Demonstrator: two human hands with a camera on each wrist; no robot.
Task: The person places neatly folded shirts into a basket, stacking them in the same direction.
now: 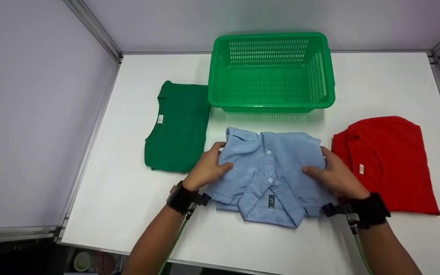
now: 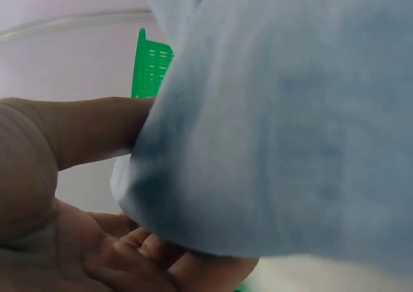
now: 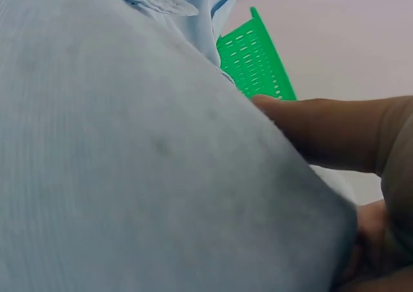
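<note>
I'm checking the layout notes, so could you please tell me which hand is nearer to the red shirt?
Right. The right hand grips the light blue shirt's right edge, just beside the red shirt; the left hand holds the opposite edge, nearer the green shirt.

White bench [image 1: 376, 80] carries a green plastic basket [image 1: 272, 105], folded green shirt [image 1: 178, 130], light-blue polo shirt [image 1: 277, 168], folded red shirt [image 1: 392, 160].

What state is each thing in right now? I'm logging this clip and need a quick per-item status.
light blue shirt: folded, gripped at both sides.
left hand: thumb on top, fingers under the shirt's left edge.
right hand: grips the shirt's right edge.
green basket: upright, empty, just behind the blue shirt.
green shirt: folded flat, untouched, left of the basket.
red shirt: folded flat, untouched, on the right.
</note>
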